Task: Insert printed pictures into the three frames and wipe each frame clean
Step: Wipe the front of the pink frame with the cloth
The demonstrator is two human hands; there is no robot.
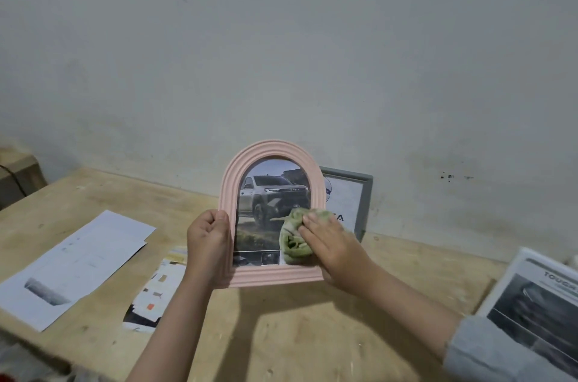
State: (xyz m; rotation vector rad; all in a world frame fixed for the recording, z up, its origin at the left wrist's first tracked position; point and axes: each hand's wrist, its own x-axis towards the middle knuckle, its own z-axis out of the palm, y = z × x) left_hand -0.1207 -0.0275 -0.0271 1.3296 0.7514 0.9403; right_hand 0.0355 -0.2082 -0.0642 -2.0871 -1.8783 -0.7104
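Upright above the bench (281,334), the pink arched frame (269,151) is held facing the camera, with a printed picture of a pickup truck (269,203) behind its glass. The left hand (208,240) has its grip clamped on the frame's left edge, thumb on the front. The right hand (328,244) presses a crumpled green cloth (295,237) against the lower right of the glass, fingers lying over the cloth. Behind the pink frame, a grey frame (364,197) leans against the wall at the bench's far edge, a print inside it. Loose printed sheets (72,266) lie near the bench's left edge, with a smaller print (156,291) just beside them. Another print (544,303) sits at the right edge, beside a grey sleeve (481,350).
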